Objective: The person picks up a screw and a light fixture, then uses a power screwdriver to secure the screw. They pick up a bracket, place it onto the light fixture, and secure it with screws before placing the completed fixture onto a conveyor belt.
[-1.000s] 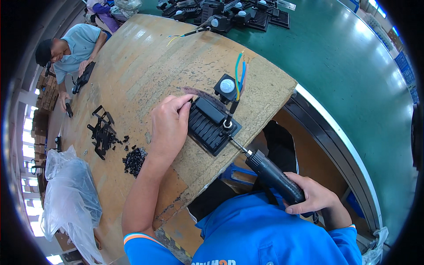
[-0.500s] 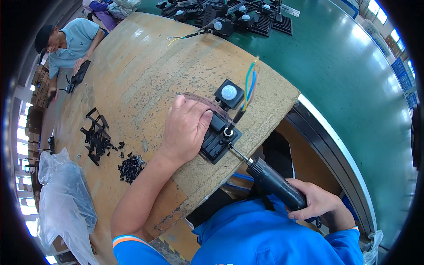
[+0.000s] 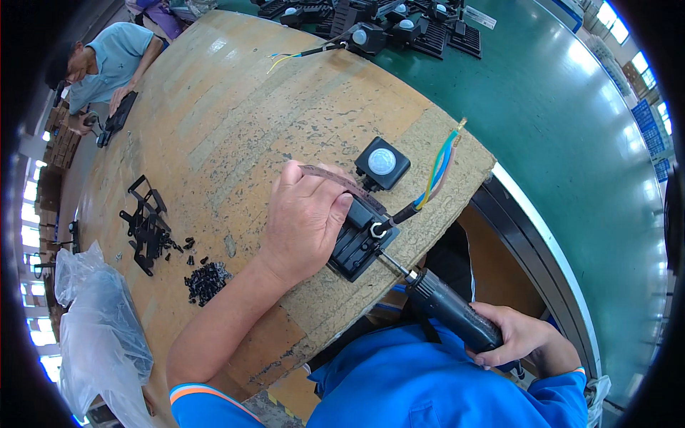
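Note:
My left hand [image 3: 301, 225] is wrapped over a black floodlight [image 3: 351, 255] near the table's corner, pressing it down with its ridged back up. A square motion sensor [image 3: 382, 161] with a pale dome sticks out from its far side. From a nut on the housing a short black cable rises, ending in blue, brown and yellow-green wires [image 3: 439, 175]. My right hand [image 3: 515, 335] grips the rear of a black electric screwdriver [image 3: 451, 305]. Its bit reaches the housing's near edge beside the cable nut; the tip's exact seat is too small to make out. A dark curved bracket [image 3: 339, 178] runs beside my left fingers.
Left of my forearm lie a pile of black screws [image 3: 207, 282] and several black brackets [image 3: 146, 225]. A clear plastic bag [image 3: 103, 328] hangs at the table's left edge. Across the table [image 3: 235, 107], a co-worker [image 3: 118, 60] handles another lamp. More floodlights [image 3: 407, 25] lie on a green surface.
The view has shifted slightly. The cable's loose wires lean further right. My left hand still holds the floodlight, and the screwdriver stays at its edge. The co-worker's hand has come closer to their lamp.

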A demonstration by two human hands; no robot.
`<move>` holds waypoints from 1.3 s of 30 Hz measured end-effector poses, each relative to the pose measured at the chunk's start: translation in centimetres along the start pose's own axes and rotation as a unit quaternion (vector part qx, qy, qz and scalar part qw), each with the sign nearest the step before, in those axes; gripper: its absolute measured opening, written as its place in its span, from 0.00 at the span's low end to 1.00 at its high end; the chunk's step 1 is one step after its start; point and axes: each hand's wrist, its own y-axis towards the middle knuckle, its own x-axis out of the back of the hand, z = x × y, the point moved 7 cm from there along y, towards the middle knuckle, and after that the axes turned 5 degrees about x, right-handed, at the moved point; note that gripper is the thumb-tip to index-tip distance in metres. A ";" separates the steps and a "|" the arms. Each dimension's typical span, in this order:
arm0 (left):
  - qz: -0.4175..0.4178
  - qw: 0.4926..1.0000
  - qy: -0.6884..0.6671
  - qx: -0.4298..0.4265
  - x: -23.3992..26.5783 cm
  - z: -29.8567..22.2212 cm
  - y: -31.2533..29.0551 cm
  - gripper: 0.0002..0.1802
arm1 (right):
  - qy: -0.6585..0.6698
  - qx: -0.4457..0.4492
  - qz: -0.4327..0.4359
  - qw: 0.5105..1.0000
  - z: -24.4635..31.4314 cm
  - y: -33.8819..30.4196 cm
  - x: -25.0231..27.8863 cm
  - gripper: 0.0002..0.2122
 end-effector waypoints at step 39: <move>0.142 0.971 0.138 0.137 0.4 -7.7 -2.9 0.24 | 0.178 0.190 -0.075 0.963 -1.0 -2.2 -0.1 0.36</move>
